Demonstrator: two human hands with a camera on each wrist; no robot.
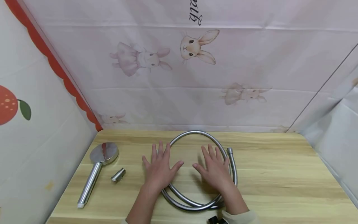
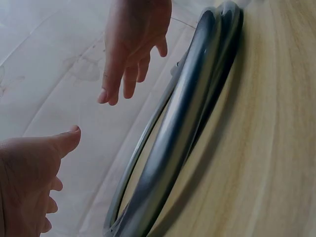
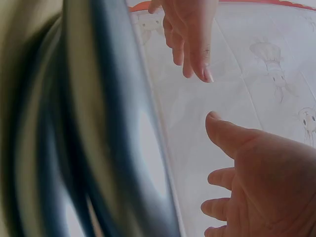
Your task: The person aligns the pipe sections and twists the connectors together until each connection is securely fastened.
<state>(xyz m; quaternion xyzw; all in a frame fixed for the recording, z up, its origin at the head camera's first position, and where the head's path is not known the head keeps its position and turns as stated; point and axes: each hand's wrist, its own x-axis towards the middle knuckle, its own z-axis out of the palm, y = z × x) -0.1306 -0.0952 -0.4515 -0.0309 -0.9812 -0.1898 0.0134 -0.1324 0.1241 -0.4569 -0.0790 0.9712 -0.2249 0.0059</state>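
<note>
A coiled metal shower hose (image 1: pixel 193 207) lies on the wooden table, its end fitting (image 1: pixel 230 151) at the coil's right side. Over the coil's left side my left hand (image 1: pixel 159 169) is spread, palm down, fingers straight and holding nothing. My right hand (image 1: pixel 216 171) is spread in the same way over the coil's right side. Both wrist views show the hose (image 2: pixel 173 128) close by, with the left hand (image 2: pixel 29 177) and the right hand (image 3: pixel 276 182) apart from it. A chrome shower head (image 1: pixel 96 171) and a small metal connector (image 1: pixel 118 175) lie to the left.
The wooden table (image 1: pixel 279 174) reaches back to a cloth backdrop (image 1: pixel 173 105) printed with rabbits. Another cloth (image 1: pixel 56 133) with a red scalloped edge hangs at the left. A small black object (image 1: pixel 213 220) sits at the front edge, near my right wrist.
</note>
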